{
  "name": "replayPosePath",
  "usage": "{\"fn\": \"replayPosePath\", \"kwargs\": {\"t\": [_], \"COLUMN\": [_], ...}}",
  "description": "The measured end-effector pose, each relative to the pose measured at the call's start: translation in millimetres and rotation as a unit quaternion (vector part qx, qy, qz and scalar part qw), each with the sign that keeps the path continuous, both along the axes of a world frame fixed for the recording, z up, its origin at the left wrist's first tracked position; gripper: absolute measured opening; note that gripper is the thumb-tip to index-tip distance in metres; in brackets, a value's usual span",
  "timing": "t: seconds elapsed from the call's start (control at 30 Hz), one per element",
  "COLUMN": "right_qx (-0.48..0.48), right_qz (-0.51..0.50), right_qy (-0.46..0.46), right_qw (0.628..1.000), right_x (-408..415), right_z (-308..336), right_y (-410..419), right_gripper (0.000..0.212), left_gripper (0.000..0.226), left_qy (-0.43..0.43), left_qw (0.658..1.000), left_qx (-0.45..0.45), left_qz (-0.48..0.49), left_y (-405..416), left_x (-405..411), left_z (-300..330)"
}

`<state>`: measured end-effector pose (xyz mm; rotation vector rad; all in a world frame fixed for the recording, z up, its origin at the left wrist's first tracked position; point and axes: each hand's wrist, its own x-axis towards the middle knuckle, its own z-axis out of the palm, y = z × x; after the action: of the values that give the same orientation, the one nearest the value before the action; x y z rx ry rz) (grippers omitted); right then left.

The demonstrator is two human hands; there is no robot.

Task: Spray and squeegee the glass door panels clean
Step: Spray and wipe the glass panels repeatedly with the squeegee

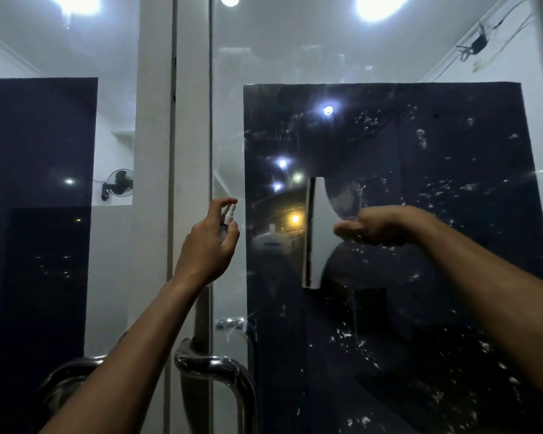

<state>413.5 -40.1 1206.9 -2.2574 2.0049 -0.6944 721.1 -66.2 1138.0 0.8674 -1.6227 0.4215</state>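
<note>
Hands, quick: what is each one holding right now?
Left hand: holds a small spray bottle.
Right hand: grips the squeegee, blade upright against the glass panel.

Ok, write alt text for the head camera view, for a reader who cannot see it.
A person's right hand holds a squeegee with its blade upright against a droplet-speckled glass door panel, while the left hand holds up a small spray bottle near the door's edge. Chrome door handles curve below, and ceiling lights glare above.

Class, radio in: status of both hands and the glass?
Left hand grips spray bottle. Right hand holds squeegee on right glass panel, droplets remaining. Nothing blocking.
</note>
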Motion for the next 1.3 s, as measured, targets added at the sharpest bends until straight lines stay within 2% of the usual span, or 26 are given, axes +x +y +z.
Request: {"fn": "replayPosePath", "kwargs": {"t": [0.07,0.13,0.23,0.43,0.5,0.57,0.63,0.77,0.87,1.0,1.07,1.13,1.3], "right_qx": [-0.042,-0.08,-0.093,-0.038,-0.024,-0.028,-0.047,-0.081,-0.087,-0.075,-0.066,-0.056,-0.072], "right_qz": [0.029,0.037,0.035,0.015,-0.017,-0.015,0.01,0.038,0.051,0.052,0.027,-0.001,-0.014], "right_qy": [0.015,0.067,0.104,-0.078,-0.059,-0.055,-0.062,-0.008,-0.008,-0.051,-0.078,-0.068,-0.012], "right_qw": [0.999,0.994,0.99,0.996,0.998,0.998,0.997,0.996,0.995,0.995,0.994,0.996,0.997], "right_x": [32,64,86,-3,-20,-11,15,85,113,66,32,17,60], "right_z": [6,12,20,9,13,19,25,28,29,35,37,43,73], "right_y": [-1,-8,-16,0,4,9,8,-15,-29,-22,-16,-13,-13], "right_gripper": [0.046,0.046,0.044,0.046,0.058,0.057,0.049,0.06,0.064,0.052,0.056,0.06,0.062], "left_gripper": [0.036,0.034,0.033,0.034,0.033,0.033,0.033,0.033,0.035,0.036,0.036,0.037,0.037], "left_qy": [0.003,0.004,0.014,0.026,0.028,0.033,0.033,0.033,0.032,0.021,0.018,0.019,0.023], "left_qw": [1.0,1.0,1.0,0.999,0.999,0.999,0.999,0.999,0.998,0.998,0.998,0.998,0.996], "left_qx": [-0.001,-0.003,-0.011,-0.026,-0.027,-0.028,-0.031,-0.04,-0.045,-0.057,-0.059,-0.059,-0.084], "left_qz": [-0.002,-0.004,-0.013,-0.022,-0.019,-0.016,-0.016,-0.009,-0.006,-0.01,-0.024,-0.024,-0.028], "left_y": [-3,-5,-9,-13,-16,-18,-19,-15,-14,-12,-13,-14,-13], "left_x": [-4,-10,-19,-22,-18,-14,-11,-8,-1,8,15,22,30], "left_z": [3,7,16,29,33,36,38,38,41,44,47,53,84]}}
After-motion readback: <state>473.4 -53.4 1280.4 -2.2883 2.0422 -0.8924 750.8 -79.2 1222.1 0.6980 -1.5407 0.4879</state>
